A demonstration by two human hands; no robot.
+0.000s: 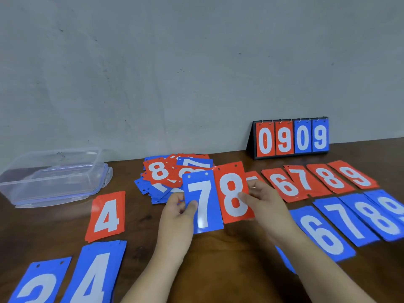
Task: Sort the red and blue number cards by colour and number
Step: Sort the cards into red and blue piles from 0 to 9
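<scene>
My left hand [178,212] pinches a blue 7 card [202,202] by its left edge, held up over the table. My right hand [265,203] pinches a red 8 card [232,193] beside it. Behind them lies a mixed heap of red and blue cards [166,173]. To the right, red piles show 6 [284,185], 7 [302,179], 8 [330,178] and 9 [355,173]. Below them, blue piles show 6 [323,234], 7 [347,219], 8 [378,217] and 9 [391,204]. At left lie a red 4 [107,216], a blue 4 [96,274] and a blue card [39,283] cut off by the frame.
A clear plastic box [54,173] stands at the back left of the brown wooden table [218,270]. A flip scoreboard [291,138] reading 0909 stands against the grey wall at the back right.
</scene>
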